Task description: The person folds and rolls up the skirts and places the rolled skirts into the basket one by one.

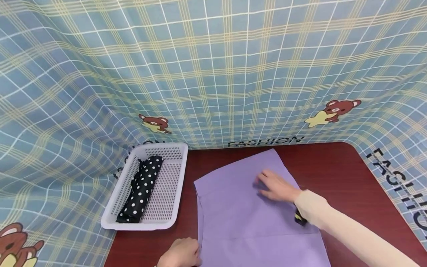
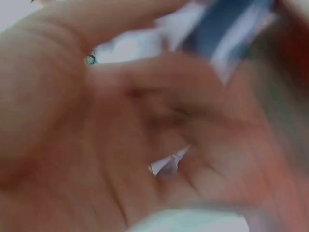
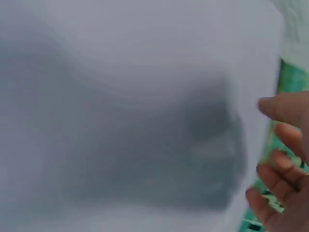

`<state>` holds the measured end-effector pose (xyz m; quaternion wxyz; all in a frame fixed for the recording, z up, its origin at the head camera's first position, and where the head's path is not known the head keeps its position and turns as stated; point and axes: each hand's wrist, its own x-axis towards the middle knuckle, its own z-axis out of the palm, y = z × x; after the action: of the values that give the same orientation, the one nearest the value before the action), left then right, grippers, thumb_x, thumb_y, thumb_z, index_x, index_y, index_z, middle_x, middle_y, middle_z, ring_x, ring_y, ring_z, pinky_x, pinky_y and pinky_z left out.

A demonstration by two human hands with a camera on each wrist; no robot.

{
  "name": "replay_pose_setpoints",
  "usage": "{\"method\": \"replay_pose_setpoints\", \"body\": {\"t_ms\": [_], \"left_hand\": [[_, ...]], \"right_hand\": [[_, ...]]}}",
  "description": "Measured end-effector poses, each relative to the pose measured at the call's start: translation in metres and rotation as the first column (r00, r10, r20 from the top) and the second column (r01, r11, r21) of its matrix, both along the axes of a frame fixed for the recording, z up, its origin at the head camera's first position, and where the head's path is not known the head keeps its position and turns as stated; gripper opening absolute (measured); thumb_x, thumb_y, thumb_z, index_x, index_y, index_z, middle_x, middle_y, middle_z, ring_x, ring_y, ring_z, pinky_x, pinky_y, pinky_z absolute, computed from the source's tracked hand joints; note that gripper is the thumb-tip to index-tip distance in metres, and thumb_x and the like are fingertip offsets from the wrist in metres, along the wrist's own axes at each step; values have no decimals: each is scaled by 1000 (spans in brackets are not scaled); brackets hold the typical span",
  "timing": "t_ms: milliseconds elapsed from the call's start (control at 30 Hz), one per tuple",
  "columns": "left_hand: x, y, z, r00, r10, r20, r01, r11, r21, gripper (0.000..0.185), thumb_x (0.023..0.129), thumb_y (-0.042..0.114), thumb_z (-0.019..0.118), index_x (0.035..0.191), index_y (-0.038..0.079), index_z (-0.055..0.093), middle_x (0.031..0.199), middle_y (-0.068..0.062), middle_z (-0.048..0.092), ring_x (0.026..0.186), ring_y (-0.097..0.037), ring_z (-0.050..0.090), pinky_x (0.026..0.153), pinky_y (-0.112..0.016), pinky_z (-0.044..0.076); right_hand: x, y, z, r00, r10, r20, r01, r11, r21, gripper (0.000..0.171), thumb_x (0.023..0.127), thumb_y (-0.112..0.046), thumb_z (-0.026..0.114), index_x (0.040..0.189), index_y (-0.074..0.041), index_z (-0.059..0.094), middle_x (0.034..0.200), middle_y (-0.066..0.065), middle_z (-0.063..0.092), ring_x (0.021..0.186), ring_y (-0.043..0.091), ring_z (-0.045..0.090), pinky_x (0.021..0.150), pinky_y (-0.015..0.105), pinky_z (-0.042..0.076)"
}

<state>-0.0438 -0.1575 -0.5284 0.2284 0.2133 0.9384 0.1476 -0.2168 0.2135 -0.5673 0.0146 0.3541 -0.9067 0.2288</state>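
A flat purple cloth (image 1: 240, 207) lies across the table, with a faint crosswise crease and a doubled left edge. My left hand (image 1: 181, 253) is at that edge, near the bottom of the head view, its fingers curled and gripping the cloth's border. The left wrist view is blurred; the curled palm (image 2: 96, 145) fills it, with a small pale bit of fabric showing between the fingers. Over the upper right of the cloth, my right hand (image 1: 275, 186) has its fingers spread and loosely bent, holding nothing. A shadow falls on the cloth beneath it.
Left of the cloth stands a white plastic basket (image 1: 180, 185) holding a folded black cloth with white dots (image 1: 143, 191). The dark red table (image 1: 337, 174) shows around the purple cloth. A plaid curtain (image 1: 220, 74) hangs behind and at both sides.
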Motion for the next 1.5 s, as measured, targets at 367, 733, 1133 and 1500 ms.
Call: {"method": "replay_pose_setpoints", "body": {"t_ms": [367,733,1133,1500], "left_hand": [[2,39,-26,860,-407,-309,434,901,21,18,71,18,75,74,24,58,66,17,43,62,9,31,56,-5,21],[-9,45,-26,827,-474,-301,507,861,37,19,69,19,77,74,20,59,66,16,43,62,7,29,55,-6,23],[-18,49,-12,903,-397,-163,418,899,129,25,73,5,68,72,17,46,69,15,26,60,3,25,53,-10,22],[-23,54,-4,799,-589,118,515,773,371,13,85,7,62,79,11,51,63,13,27,57,10,24,51,-8,26]], "right_hand": [[120,28,5,872,408,270,-464,864,195,27,73,-54,83,64,-33,67,53,-26,57,52,-24,26,50,2,26],[148,29,-14,847,505,-169,-435,839,327,40,74,-55,77,70,-31,47,65,-25,35,62,-11,26,53,9,22],[129,44,17,886,294,359,-325,945,29,17,71,-9,66,67,-17,51,58,-19,23,54,-12,12,46,10,13],[124,52,46,630,276,726,-403,915,2,14,75,-4,57,64,-4,49,55,-16,26,50,-12,19,46,12,17]]}}
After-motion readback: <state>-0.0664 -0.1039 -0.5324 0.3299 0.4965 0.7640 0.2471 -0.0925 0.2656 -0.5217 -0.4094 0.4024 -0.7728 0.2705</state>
